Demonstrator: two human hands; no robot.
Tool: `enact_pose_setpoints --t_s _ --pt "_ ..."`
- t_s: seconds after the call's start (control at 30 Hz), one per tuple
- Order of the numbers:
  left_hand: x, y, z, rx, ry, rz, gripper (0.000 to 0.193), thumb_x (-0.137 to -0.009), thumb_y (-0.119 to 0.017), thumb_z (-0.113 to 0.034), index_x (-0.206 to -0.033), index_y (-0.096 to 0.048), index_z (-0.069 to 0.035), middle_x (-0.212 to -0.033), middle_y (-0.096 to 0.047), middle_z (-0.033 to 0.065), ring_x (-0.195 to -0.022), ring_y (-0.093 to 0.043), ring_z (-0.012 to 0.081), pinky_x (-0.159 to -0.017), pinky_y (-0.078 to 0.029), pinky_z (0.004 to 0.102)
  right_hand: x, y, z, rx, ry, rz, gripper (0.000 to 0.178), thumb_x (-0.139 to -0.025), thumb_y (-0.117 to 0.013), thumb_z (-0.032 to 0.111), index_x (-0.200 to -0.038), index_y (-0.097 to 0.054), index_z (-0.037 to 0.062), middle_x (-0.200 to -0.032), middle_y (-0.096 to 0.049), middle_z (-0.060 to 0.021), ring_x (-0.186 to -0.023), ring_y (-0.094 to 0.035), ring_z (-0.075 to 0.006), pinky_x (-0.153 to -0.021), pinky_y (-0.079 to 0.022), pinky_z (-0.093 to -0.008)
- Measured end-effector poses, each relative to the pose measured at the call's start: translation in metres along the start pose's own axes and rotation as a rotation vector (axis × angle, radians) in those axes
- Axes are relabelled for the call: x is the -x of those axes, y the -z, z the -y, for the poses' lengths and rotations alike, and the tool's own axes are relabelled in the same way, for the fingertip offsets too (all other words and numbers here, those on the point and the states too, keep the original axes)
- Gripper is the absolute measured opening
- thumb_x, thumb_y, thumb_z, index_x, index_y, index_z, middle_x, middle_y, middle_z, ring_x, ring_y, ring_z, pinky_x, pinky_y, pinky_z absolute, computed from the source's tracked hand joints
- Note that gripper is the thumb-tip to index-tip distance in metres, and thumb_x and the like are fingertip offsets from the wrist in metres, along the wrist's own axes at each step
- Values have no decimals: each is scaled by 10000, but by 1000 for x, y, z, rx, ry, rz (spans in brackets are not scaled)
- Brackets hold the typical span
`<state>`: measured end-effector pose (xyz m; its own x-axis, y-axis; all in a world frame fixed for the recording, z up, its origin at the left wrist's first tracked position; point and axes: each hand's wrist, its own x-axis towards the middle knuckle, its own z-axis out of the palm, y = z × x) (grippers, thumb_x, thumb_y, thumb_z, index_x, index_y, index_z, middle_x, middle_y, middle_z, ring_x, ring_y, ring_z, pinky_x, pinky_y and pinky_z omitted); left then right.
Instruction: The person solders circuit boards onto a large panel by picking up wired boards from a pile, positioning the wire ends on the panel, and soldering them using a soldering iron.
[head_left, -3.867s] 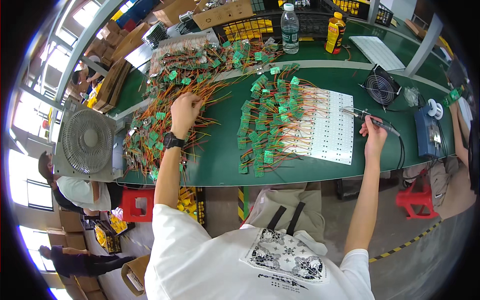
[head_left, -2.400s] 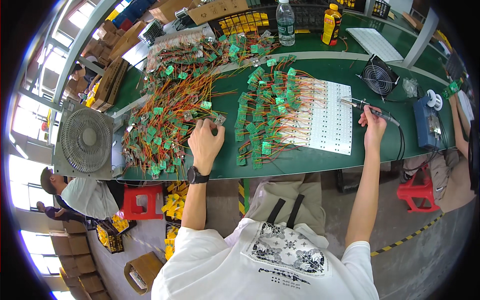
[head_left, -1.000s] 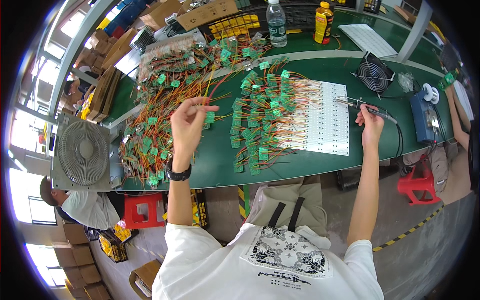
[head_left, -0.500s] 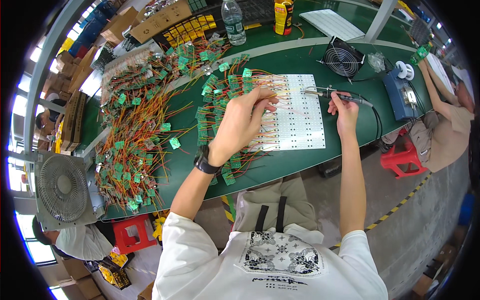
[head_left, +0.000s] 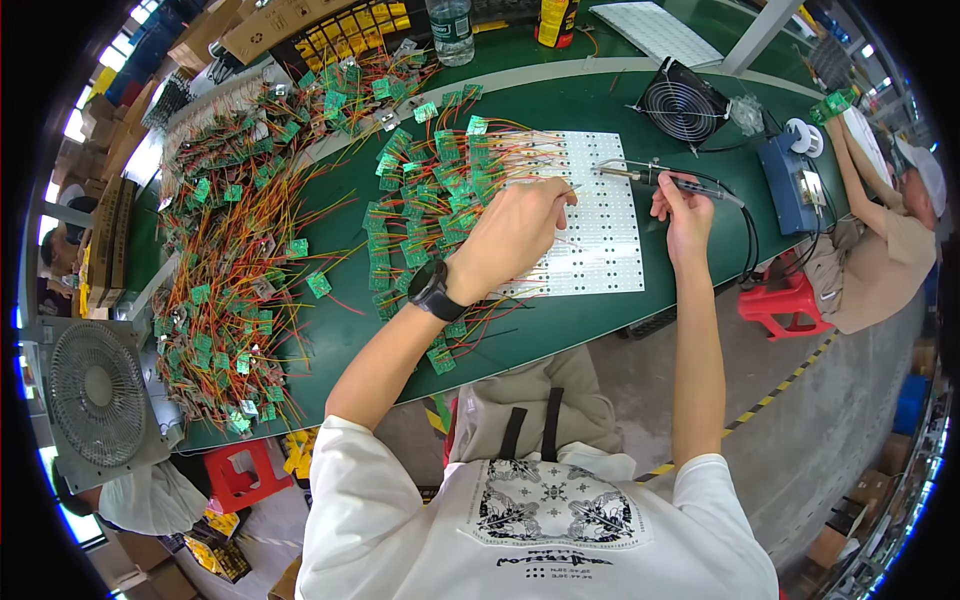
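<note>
A white perforated circuit panel (head_left: 607,255) lies flat on the green bench. Over its left half is my left hand (head_left: 515,228), thumb and fingers pinched on a thin wire (head_left: 574,190), most of which they hide. My right hand (head_left: 686,215), right of the panel, is closed round the handle of a soldering iron (head_left: 705,187). The iron's metal tip points left above the panel's upper part, apart from my left fingers. Small green circuit boards (head_left: 412,250) with red and yellow wires sit in rows left of the panel, partly under my left hand and wrist.
A large heap of wired boards (head_left: 215,300) covers the bench's left side. Behind the panel stand a black fan (head_left: 683,108) and a bottle (head_left: 452,35). A blue soldering station (head_left: 790,185) with a solder spool (head_left: 806,138) is at right, near a seated co-worker (head_left: 880,260).
My view has shifted, so the bench appears slightly higher and further left. My left hand has turned and moved toward the panel's middle. My right hand still holds the iron.
</note>
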<state>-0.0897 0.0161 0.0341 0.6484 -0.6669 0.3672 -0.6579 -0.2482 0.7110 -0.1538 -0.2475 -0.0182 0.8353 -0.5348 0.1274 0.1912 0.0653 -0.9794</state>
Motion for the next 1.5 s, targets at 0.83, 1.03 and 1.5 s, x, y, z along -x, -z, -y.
enact_pose_setpoints --t_s 0.83,1.03,1.5 --pt "9 -17 34 -180 -128 -248 49 -781 -680 -109 -790 -695 -62 -774 -662 64 -678 -646 286 -593 -524 395 15 -5 10 111 146 -27 185 -891 -680 62 -1034 -628 -43 -739 -655 -94 -592 -607 -155 -538 -440 -250" --pt "9 -16 36 -219 -95 -237 48 -775 -679 -97 -778 -694 -52 -758 -654 76 -653 -641 295 -572 -516 400 12 -2 7 -1 50 123 187 -907 -652 60 -1066 -618 -33 -733 -651 -91 -602 -611 -167 -571 -449 -257" --pt "5 -21 40 -232 -46 -188 61 -788 -665 -93 -783 -698 -42 -789 -662 94 -659 -643 312 -594 -527 401 10 4 1 48 12 227 201 -907 -638 51 -1075 -619 -57 -753 -658 -108 -619 -631 -162 -583 -468 -249"
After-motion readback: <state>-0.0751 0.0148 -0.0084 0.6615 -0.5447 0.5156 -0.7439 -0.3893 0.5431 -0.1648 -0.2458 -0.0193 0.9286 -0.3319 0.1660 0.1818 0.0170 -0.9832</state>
